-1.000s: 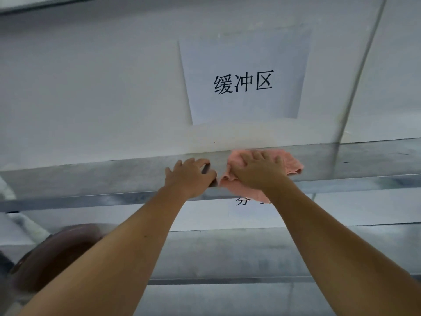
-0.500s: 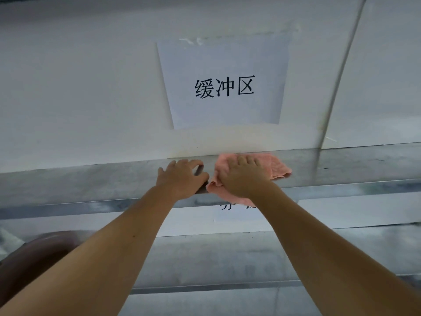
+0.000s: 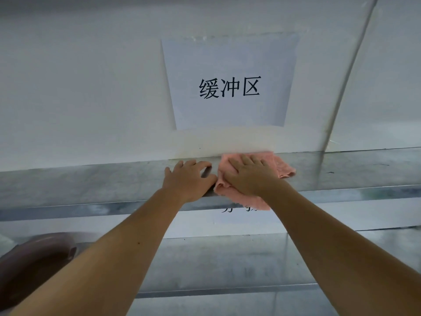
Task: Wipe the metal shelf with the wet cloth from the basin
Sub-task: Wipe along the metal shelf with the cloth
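Observation:
A pink cloth (image 3: 284, 167) lies on the top level of the metal shelf (image 3: 91, 181), up against the white wall. My right hand (image 3: 250, 174) presses flat on the cloth with fingers spread; part of the cloth hangs over the shelf's front edge. My left hand (image 3: 189, 179) rests just left of the cloth, fingers on the shelf top and thumb curled over the front edge. A brownish basin (image 3: 34, 254) sits on the lower shelf at the far left, partly hidden by my left forearm.
A white paper sign (image 3: 230, 87) with black characters hangs on the wall above the shelf. A second sign (image 3: 239, 215) shows below the top level, mostly hidden. A thin white pipe (image 3: 341, 87) runs down the wall at right. The lower shelf level (image 3: 227, 265) stretches across.
My right hand has slid the cloth back toward the wall. The left hand has stayed beside it on the shelf edge. The view has shifted a little.

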Available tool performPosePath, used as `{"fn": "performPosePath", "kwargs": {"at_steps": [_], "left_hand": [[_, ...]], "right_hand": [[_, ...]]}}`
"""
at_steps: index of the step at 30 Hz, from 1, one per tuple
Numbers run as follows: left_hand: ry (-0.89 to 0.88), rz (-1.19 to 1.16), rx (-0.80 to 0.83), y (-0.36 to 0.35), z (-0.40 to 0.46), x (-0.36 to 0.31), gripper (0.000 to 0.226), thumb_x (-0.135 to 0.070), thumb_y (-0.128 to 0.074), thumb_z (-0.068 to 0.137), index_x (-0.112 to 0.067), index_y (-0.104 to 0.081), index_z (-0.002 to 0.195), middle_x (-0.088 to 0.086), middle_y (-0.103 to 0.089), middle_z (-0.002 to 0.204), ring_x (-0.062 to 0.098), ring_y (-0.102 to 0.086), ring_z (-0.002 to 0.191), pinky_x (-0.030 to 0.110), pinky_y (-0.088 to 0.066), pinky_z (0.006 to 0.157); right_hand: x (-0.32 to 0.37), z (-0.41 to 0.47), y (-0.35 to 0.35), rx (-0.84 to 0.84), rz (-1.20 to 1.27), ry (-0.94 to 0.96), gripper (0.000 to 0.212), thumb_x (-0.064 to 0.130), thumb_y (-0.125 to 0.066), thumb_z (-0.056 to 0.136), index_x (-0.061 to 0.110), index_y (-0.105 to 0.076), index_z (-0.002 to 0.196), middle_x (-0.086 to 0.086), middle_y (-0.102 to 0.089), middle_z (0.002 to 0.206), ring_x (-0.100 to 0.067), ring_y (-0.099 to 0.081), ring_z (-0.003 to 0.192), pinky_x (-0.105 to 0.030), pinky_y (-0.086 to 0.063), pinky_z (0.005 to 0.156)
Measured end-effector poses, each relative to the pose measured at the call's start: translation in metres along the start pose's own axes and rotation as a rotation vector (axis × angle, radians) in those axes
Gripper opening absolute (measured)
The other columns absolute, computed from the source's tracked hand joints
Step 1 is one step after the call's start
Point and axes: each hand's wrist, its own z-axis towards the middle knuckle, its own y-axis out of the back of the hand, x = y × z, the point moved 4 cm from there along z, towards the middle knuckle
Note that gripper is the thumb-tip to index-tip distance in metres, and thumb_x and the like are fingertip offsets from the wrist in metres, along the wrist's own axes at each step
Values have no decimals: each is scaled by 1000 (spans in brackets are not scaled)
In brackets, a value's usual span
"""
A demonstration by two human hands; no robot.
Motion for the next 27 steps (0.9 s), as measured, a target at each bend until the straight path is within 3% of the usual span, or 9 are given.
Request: {"fn": "performPosePath", "kwargs": {"at_steps": [4,7,9,11,15,16,18,20,27], "left_hand": [[-17,14,-9,-1,0,0,67,-71,-31,79,-50,-47,141,-7,-48,153,26,-36,144,62,-23,116],[-9,8,5,1,0,2,68,-71,-29,78,-51,-46,140,-8,-47,153,26,-34,144,61,-21,116],[-11,13,13,-1,-1,1,71,-72,-25,75,-52,-46,140,-9,-46,154,26,-33,145,61,-21,116],[-17,24,6,-1,-1,2,71,-73,-25,76,-52,-45,141,-9,-44,155,25,-33,146,62,-20,117],[-23,31,1,-2,0,3,68,-72,-27,79,-52,-43,142,-8,-43,157,27,-33,145,63,-21,116],[-26,40,4,-2,0,2,68,-72,-27,80,-52,-41,143,-7,-43,157,28,-33,146,63,-21,116],[-26,61,20,-2,-1,1,68,-73,-26,83,-52,-37,147,-5,-39,161,30,-30,148,64,-19,117],[-26,66,37,-3,-1,-1,68,-74,-26,86,-54,-32,150,-4,-33,165,33,-25,151,65,-16,118],[-126,28,65,-11,4,-32,67,-72,-24,80,-55,-37,143,-8,-39,160,33,-29,147,64,-18,116]], "right_hand": [[-2,-28,-22,-73,-30,56,115,89,24,74,28,-2,168,-13,-5,179,-39,-5,165,-64,-10,130],[0,-14,-13,-49,38,8,94,84,-9,91,30,-8,168,-12,-9,179,-37,-7,165,-63,-8,130],[1,0,-5,5,14,-24,114,96,-23,78,28,-3,168,-16,-5,179,-41,-5,165,-63,-7,130],[0,1,-1,11,10,-23,133,107,-17,63,28,-2,168,-17,-4,179,-43,-5,164,-65,-7,130],[-5,-26,-19,-89,-17,-9,118,92,20,73,27,-3,168,-15,-3,179,-41,-5,165,-65,-9,130],[-6,-25,-20,-91,-11,-6,115,91,20,74,27,-3,168,-14,-4,179,-40,-5,165,-64,-9,130],[-6,-14,-15,-54,23,-17,99,87,-4,88,30,-6,168,-11,-5,180,-39,-4,165,-63,-7,131],[-6,-3,-9,-28,29,7,115,101,-15,74,34,-9,167,-6,-8,180,-38,-6,165,-64,-7,129],[-102,-32,7,20,-258,-5,150,108,26,43,32,-10,167,-8,-8,180,-40,-12,164,-67,-16,126]]}}
